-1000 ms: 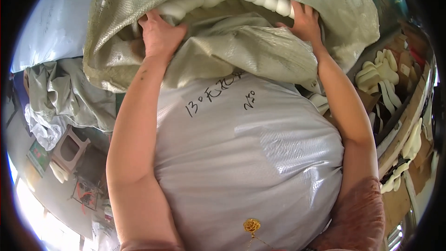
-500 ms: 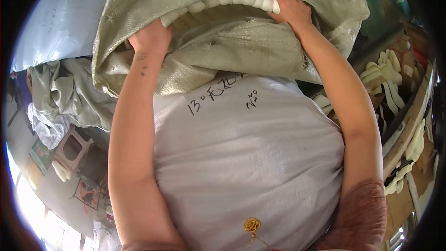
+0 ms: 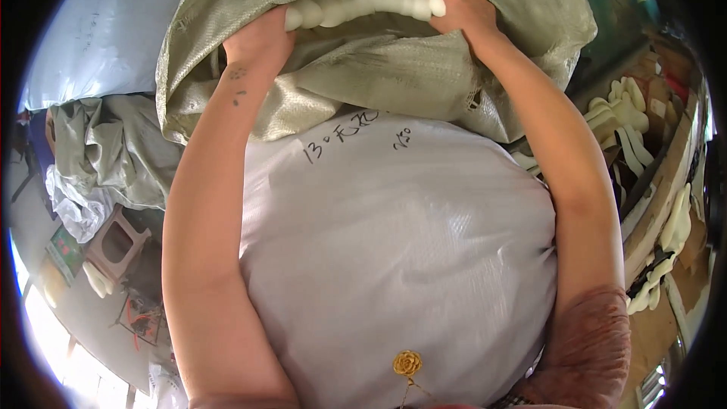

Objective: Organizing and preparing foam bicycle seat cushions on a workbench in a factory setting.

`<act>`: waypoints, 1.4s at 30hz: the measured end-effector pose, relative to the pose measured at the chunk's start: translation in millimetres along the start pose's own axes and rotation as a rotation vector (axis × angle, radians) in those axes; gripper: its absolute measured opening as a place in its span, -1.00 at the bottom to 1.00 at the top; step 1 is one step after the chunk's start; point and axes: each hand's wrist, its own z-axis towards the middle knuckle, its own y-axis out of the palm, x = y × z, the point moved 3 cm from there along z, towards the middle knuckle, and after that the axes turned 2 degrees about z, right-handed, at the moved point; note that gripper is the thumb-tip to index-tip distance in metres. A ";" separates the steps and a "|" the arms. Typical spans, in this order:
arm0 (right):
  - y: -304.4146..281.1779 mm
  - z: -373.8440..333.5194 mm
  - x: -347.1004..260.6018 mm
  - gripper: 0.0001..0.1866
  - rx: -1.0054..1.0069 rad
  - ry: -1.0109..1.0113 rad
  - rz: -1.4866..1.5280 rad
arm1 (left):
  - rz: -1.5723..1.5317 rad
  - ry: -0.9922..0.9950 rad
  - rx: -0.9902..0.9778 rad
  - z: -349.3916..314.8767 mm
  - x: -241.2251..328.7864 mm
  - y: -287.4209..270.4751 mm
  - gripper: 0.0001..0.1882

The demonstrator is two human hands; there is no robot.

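A curved row of white, rounded pieces [image 3: 363, 1] pressed side by side spans the mouth of a greenish-grey woven sack [image 3: 401, 68]. My left hand [image 3: 260, 39] is closed round the left end of the row. At the right end, my right hand [image 3: 466, 19] grips the last pieces, with its fingertips partly hidden. Below the row lies a dark opening with a fold of sack cloth across it. What kind the white pieces are, I cannot make out. Between my forearms bulges a large, full white sack [image 3: 401, 235] with black handwriting.
Another pale sack [image 3: 98, 30] stands at the far left, above crumpled grey-green sacking [image 3: 113, 148]. A pinkish plastic stool [image 3: 117, 246] is at the left on the floor. Cream-white, finger-like shapes [image 3: 625, 110] lie heaped by cardboard [image 3: 659, 329] at the right.
Both hands have shifted slightly inward and up, and the row of white pieces has tilted and drawn together. The woven sack's front edge has moved up a little.
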 end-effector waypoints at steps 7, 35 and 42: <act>-40.2 -82.8 -6.0 -0.73 -0.067 -0.119 0.303 | -0.090 0.075 -0.272 -57.5 14.7 -81.1 -0.53; -194.3 -197.3 -104.7 -0.61 0.296 -0.344 -0.009 | -0.029 0.199 0.058 -138.8 -13.5 -251.4 -0.48; -296.3 -323.7 -179.6 -0.64 0.418 -0.327 0.015 | -0.049 0.226 0.202 -246.5 -35.7 -393.3 -0.51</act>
